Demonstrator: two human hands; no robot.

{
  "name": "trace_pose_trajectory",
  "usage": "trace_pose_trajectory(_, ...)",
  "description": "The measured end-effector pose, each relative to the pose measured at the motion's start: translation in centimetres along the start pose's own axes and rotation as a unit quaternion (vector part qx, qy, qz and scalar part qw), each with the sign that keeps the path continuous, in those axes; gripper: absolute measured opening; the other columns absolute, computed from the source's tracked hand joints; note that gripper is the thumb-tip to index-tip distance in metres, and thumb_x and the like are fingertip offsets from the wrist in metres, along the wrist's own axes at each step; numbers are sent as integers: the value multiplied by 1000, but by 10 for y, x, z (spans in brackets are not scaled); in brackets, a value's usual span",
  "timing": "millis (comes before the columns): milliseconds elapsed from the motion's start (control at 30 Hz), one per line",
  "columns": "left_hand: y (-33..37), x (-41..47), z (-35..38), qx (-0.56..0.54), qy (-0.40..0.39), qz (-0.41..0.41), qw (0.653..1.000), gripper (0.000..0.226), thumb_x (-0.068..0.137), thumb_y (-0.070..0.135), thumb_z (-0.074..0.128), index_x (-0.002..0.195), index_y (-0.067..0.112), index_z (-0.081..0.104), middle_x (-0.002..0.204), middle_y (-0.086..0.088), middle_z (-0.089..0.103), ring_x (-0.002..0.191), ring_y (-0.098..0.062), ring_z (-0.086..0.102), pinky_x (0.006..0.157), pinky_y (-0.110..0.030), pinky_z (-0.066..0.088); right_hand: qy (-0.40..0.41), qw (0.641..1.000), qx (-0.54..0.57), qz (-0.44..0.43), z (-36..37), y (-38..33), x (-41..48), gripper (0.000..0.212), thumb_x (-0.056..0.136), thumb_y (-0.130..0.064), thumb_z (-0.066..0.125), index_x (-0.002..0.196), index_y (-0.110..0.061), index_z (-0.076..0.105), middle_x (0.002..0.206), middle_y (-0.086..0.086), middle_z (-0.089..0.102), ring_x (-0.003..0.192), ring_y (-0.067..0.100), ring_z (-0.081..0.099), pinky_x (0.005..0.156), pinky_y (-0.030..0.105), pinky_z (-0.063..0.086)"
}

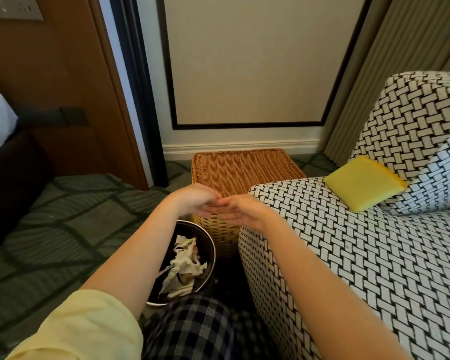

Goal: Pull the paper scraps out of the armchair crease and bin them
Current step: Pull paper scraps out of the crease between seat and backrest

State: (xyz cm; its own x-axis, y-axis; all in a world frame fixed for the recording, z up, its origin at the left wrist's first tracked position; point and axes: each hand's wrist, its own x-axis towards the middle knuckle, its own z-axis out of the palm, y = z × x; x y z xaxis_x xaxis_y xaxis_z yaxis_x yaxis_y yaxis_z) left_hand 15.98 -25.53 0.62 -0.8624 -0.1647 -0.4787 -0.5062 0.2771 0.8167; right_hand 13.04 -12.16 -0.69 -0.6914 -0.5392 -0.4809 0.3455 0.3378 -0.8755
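your plaid knee (192, 331) sits at bottom centre. just above it, the bin (210, 245) holds crumpled paper scraps (185, 266). over the bin your left hand (192, 200) and right hand (240, 211) meet fingertip to fingertip, fingers loosely straight, blurred, pinching nothing visible. the armchair (348, 255) fills the right, with a basket (239, 167) beyond.

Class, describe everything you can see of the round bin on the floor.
The bin is round, dark inside, with a thin shiny rim. It stands upright on the carpet, open-topped, beside the armchair and in front of the wicker basket. Crumpled white paper scraps lie inside. The left forearm hides its left side.
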Motion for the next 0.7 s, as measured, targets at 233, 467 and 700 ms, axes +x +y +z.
trace_pose_trajectory(233, 76, -16, 72, 42, -86, 94, 991, 16, 94, 9, 45, 82, 9, 57, 69, -1, 53, 59, -10, 52, 51, -17, 46, 125, 987, -62, -77, -72, -15, -64, 16, 93, 2, 42, 90, -7, 55, 79, 8, 63, 70, 16, 63, 66, 24, 55)
trace_pose_trajectory(467, 131, -42, 173, 91, -232, 191, 949, 14, 91, 8, 49, 98, 6, 61, 83, -4, 64, 76, -13, 63, 72, -20, 55, 215, 950, -225, 1, -166, 18, -142, 28, 91, 3, 42, 71, -10, 57, 68, 4, 60, 62, 13, 57, 61, 22, 50)
trace_pose_trajectory(700, 149, -43, 280, 340, -188, 286, 876, 21, 92, 16, 43, 109, 9, 52, 100, -9, 52, 90, -22, 52, 70, -28, 37, 405, 780, -475, 38, -248, 77, -179, 32, 91, -19, 44, 121, -21, 56, 133, 1, 48, 120, 21, 44, 100, 38, 36)
